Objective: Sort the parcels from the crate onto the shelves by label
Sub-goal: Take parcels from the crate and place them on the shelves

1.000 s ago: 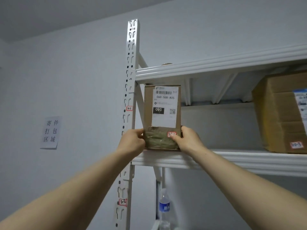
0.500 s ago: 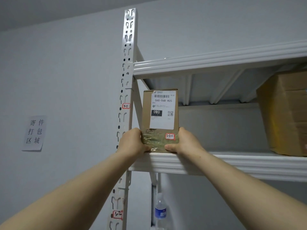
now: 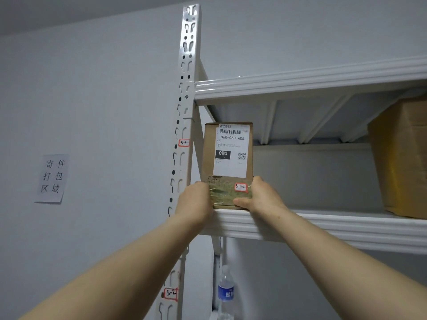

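A small brown cardboard parcel (image 3: pixel 227 158) stands upright at the left end of the white metal shelf (image 3: pixel 323 227). It carries a white shipping label and a red-edged sticker reading 3-1-1. My left hand (image 3: pixel 195 202) grips its lower left side. My right hand (image 3: pixel 258 197) grips its lower right side, thumb across the front bottom edge. The upright post (image 3: pixel 184 125) beside it bears a tag 3-1 at this level and a tag 3-2 lower down.
A large brown box (image 3: pixel 402 158) sits on the same shelf at the far right. Another shelf board (image 3: pixel 312 84) runs above. A plastic water bottle (image 3: pixel 226 294) stands on a lower level behind the post. A paper sign (image 3: pixel 52 179) hangs on the left wall.
The parcel has been pushed back onto the shelf and now stands on its board, with both hands lower against the shelf edge. The view has shifted slightly left.
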The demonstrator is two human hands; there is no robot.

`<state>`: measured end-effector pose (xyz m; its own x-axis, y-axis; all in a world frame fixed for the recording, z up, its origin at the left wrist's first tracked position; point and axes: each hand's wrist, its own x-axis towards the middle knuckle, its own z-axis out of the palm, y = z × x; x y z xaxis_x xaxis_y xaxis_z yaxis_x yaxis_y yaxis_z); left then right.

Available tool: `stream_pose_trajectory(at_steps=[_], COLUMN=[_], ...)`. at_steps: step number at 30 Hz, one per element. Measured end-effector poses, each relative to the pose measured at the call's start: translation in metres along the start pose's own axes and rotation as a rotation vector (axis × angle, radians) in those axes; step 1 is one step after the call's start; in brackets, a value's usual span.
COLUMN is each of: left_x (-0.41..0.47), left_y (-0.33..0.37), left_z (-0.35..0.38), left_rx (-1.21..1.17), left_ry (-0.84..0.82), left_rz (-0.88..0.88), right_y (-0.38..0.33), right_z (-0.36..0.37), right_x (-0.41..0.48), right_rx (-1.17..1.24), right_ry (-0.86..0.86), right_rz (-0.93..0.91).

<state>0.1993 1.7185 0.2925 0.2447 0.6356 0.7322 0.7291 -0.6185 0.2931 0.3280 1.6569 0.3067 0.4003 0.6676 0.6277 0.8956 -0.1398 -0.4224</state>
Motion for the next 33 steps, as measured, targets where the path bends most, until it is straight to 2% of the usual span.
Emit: stream_pose_trajectory(at_steps=[13, 18, 21, 25, 28, 33], left_x=[-0.032, -0.057, -0.077, -0.106, -0.129, -0.193], left_y=[0.013, 0.022, 0.036, 0.060, 0.079, 0.112], left_z=[-0.023, -0.034, -0.036, -0.029, -0.025, -0.013], left_rx=[0.045, 0.025, 0.028, -0.032, -0.117, -0.201], left_ry=[0.035, 0.008, -0.029, -0.119, -0.232, -0.441], left_rz=[-0.034, -0.061, -0.030, 0.074, 0.146, 0.313], right_y=[0.004, 0.015, 0.032, 0.061, 0.080, 0.108], right_z=[-0.002, -0.006, -0.016, -0.037, -0.063, -0.104], right_x=[-0.016, -0.046, -0.075, -0.128, -0.172, -0.266], right_rx=[0.042, -0.180, -0.290, -0.556, -0.666, -0.691], right_ry=[0.012, 0.158, 0.137, 0.095, 0.039, -0.057], right_rz=[-0.052, -0.121, -0.156, -0.245, -0.169, 0.143])
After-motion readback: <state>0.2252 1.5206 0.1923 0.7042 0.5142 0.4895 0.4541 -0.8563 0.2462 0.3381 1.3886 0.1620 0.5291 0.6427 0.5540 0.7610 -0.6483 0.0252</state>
